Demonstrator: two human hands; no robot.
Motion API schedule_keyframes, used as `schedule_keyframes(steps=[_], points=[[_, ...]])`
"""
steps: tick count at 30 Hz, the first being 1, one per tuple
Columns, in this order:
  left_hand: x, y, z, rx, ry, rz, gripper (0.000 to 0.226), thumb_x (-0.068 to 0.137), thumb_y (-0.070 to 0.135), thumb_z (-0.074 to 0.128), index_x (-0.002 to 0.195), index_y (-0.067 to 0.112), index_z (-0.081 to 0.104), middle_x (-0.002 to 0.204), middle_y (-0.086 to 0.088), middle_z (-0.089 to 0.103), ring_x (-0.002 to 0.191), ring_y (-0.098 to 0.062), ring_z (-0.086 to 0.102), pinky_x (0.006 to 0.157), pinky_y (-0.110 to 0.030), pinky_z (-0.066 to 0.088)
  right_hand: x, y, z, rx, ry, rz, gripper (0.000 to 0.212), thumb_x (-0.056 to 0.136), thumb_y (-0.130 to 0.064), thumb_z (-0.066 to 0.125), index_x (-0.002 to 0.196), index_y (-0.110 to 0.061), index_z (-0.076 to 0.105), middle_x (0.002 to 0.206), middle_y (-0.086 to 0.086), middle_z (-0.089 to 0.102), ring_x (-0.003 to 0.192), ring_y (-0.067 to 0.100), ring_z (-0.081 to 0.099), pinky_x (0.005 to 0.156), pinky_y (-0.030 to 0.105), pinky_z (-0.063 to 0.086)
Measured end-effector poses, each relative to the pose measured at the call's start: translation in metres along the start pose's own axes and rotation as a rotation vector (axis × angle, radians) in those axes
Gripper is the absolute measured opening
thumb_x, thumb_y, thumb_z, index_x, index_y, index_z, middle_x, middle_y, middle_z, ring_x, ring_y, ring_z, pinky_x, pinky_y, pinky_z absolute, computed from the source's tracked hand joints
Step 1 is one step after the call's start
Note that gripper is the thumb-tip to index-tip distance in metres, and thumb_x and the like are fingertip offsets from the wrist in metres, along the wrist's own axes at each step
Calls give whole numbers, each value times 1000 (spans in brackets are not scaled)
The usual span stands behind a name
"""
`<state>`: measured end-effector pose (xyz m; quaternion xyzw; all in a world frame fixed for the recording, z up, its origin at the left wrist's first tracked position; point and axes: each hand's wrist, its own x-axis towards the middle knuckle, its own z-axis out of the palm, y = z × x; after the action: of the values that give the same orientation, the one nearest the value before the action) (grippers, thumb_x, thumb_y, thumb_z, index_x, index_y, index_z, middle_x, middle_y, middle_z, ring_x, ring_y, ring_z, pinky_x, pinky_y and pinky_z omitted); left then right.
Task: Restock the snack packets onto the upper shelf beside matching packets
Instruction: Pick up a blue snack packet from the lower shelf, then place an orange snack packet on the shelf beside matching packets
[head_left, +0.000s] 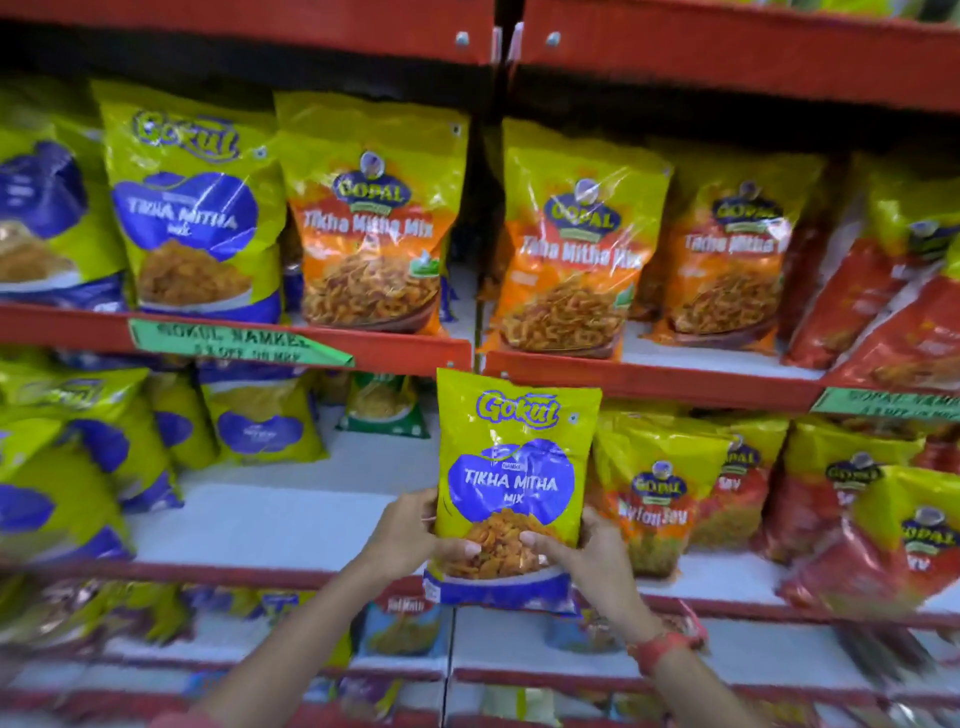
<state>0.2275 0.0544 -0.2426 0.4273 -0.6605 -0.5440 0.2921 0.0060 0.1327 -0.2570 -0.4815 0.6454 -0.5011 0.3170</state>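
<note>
I hold a yellow-green and blue Gokul Tikha Mitha Mix packet (511, 467) upright in front of the shelves, at mid height. My left hand (415, 530) grips its lower left edge and my right hand (587, 556) grips its lower right edge, thumbs on the front. On the upper shelf (405, 353), up and to the left, stands a matching Gokul Tikha Mitha packet (192, 208). Another blue and yellow-green Gokul packet (41, 208) stands at its left.
Orange Gopal Tikha Mitha Mix packets (371, 218) stand right of the matching Gokul packet, with more past the shelf divider (576, 244). Red packets (883, 291) fill the far right. The middle shelf holds a bare white patch (285, 499) between Gokul and Gopal packets.
</note>
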Motion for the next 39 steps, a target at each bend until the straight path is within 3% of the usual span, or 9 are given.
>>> schedule_keyframes(steps=[4, 10, 13, 17, 20, 24, 30, 35, 39], points=[[7, -38, -9, -34, 71, -244, 33, 65, -4, 83, 96, -6, 72, 87, -15, 71, 73, -17, 63, 62, -22, 54, 20, 27, 28, -39, -123, 165, 21, 66, -15, 88, 81, -17, 74, 79, 0, 79, 70, 10, 67, 69, 26, 55], [43, -44, -9, -306, 301, -560, 35, 89, 12, 65, 62, 3, 46, 66, -14, 47, 65, -23, 50, 65, -39, 43, 67, 49, 59, 56, -63, 456, 30, 88, -10, 67, 107, 13, 68, 109, 27, 71, 104, 40, 66, 96, 49, 51], [47, -42, -8, -389, 284, -654, 43, 98, 37, 45, 99, -4, 58, 78, -20, 66, 69, -29, 69, 64, -36, 54, 70, 39, 65, 101, -111, 592, 37, 93, -17, 60, 111, 15, 62, 95, 18, 59, 87, 30, 55, 70, 38, 45], [39, -30, -27, -259, 82, -685, 44, 99, 42, 40, 92, 2, 57, 83, -17, 60, 60, -23, 55, 58, -28, 45, 66, 5, 59, -87, -300, 547, 11, 95, -18, 56, 90, -8, 56, 89, 14, 48, 73, 19, 47, 62, 28, 36], [38, -5, -49, -50, 70, -594, 48, 97, 40, 46, 122, -2, 52, 122, -19, 60, 97, -28, 63, 82, -33, 48, 65, -41, 50, -85, -358, 423, 33, 94, -18, 60, 122, -2, 57, 108, 3, 58, 101, 14, 56, 87, 24, 43], [27, 63, -84, -125, 98, -267, 36, 96, 30, 52, 122, 7, 61, 120, -9, 70, 105, -23, 70, 87, -30, 54, 65, -134, 40, -6, -469, 160, 43, 92, -22, 62, 134, -12, 56, 125, 1, 66, 109, 7, 61, 87, 12, 47], [20, 138, -135, -140, 795, 473, 23, 93, 7, 57, 114, 3, 64, 113, -9, 70, 100, -9, 67, 85, -21, 57, 92, -226, 45, 123, -306, -220, 58, 90, -19, 66, 144, -16, 44, 144, -3, 53, 128, 7, 54, 105, 19, 45], [50, 146, -163, -46, 694, 376, 70, 81, 19, 74, 142, 14, 40, 132, 12, 49, 119, 2, 48, 99, -15, 38, 134, -242, 77, 82, -227, -272, 93, 84, -25, 74, 155, -16, 15, 146, -9, 39, 129, 1, 35, 108, 24, 31], [74, 140, -178, 78, 631, 308, 82, 73, 27, 80, 141, 18, 36, 122, 15, 52, 113, -7, 52, 91, -27, 47, 159, -238, 97, 62, -244, -279, 74, 80, -22, 78, 144, -18, 40, 135, -2, 60, 125, 19, 57, 109, 45, 45]])
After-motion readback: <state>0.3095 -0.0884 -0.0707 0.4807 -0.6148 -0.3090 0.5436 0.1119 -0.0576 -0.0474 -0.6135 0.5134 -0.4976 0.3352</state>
